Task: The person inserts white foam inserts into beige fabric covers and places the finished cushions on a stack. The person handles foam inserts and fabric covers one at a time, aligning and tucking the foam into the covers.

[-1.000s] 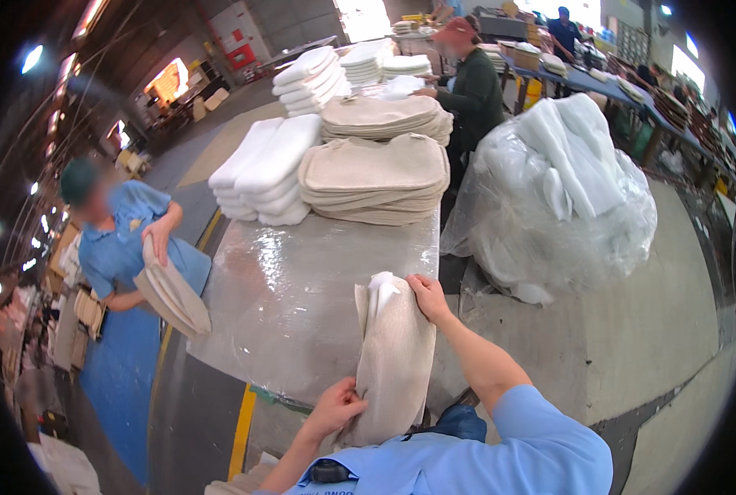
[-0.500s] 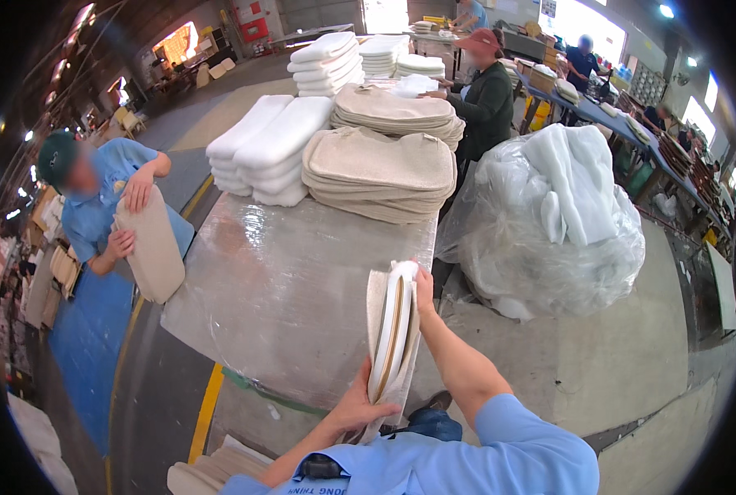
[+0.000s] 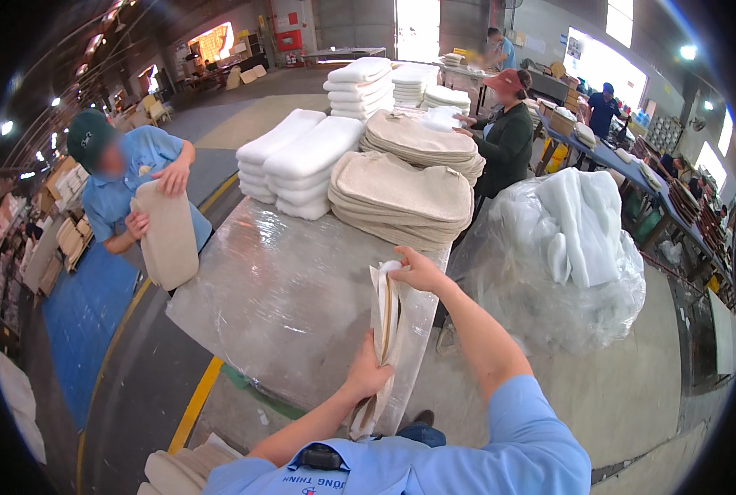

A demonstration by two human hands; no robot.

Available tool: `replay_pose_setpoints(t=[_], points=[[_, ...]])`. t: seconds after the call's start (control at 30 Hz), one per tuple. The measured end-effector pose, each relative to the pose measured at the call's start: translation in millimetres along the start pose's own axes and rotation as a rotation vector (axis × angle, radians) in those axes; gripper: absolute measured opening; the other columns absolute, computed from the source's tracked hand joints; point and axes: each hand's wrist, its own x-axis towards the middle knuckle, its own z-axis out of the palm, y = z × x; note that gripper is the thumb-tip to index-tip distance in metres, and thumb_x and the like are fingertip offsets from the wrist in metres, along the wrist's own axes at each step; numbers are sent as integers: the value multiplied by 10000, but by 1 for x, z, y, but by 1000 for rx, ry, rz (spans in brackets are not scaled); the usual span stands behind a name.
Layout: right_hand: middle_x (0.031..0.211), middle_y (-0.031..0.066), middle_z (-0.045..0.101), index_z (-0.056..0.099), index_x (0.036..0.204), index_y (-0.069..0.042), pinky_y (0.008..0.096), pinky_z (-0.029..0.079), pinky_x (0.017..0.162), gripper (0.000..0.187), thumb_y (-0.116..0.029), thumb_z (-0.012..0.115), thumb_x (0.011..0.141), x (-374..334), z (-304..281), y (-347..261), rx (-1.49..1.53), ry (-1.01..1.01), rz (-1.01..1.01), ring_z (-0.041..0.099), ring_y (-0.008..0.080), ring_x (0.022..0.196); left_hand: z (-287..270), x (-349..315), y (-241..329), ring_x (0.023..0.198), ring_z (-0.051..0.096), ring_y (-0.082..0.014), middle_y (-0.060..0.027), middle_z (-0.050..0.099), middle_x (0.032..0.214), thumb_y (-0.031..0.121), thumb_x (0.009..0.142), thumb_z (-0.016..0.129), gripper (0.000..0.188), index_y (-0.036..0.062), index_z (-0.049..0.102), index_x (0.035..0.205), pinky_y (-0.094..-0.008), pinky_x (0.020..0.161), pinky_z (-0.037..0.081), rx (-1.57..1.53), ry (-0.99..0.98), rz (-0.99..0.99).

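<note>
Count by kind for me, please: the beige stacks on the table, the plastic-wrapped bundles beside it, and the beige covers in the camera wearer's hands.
Beige stacks on the table: 2
Plastic-wrapped bundle: 1
Wearer's beige cover: 1
Total: 4

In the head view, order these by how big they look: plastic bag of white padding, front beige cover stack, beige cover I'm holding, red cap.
1. Plastic bag of white padding
2. Front beige cover stack
3. Held beige cover, nearest the camera and partly hidden
4. Red cap
</note>
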Motion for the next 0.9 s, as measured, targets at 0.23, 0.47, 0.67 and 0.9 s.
replay_pose_setpoints(t=[0.23,0.47,0.67,0.9], points=[[1167,211,772,778,1186,-62,504,563,979,463,-467,626,1021,37,-26,-32,-810,-392,-137,722,395,1142,20,2,5,1467,448,-498,-376,432,1566,119,818,692,998,-58,190,1663,-498,1237,368,19,77,-24],[978,166,778,778,1001,-99,524,598,792,228,-247,605,999,-44,15,-33,-782,-715,-731,757,385,952,34,1,-1,1483,428,-491,-364,424,1577,146,830,701,1027,-76,155,1672,-496,1255,347,14,159,-120],[980,218,757,770,1173,-111,538,562,852,271,-271,599,1037,-40,-51,-41,-528,-664,-493,723,432,961,42,15,-2,1538,383,-460,-360,392,1620,160,816,703,1026,-108,183,1659,-466,1277,319,-89,198,-63],[1374,199,614,560,1442,-25,500,561,984,727,-433,814,897,-11,-32,-64,-637,-519,-475,644,387,1254,26,11,6,1565,364,-433,-343,366,1652,124,795,682,1020,-114,190,1656,-422,1298,287,-150,235,-123]])
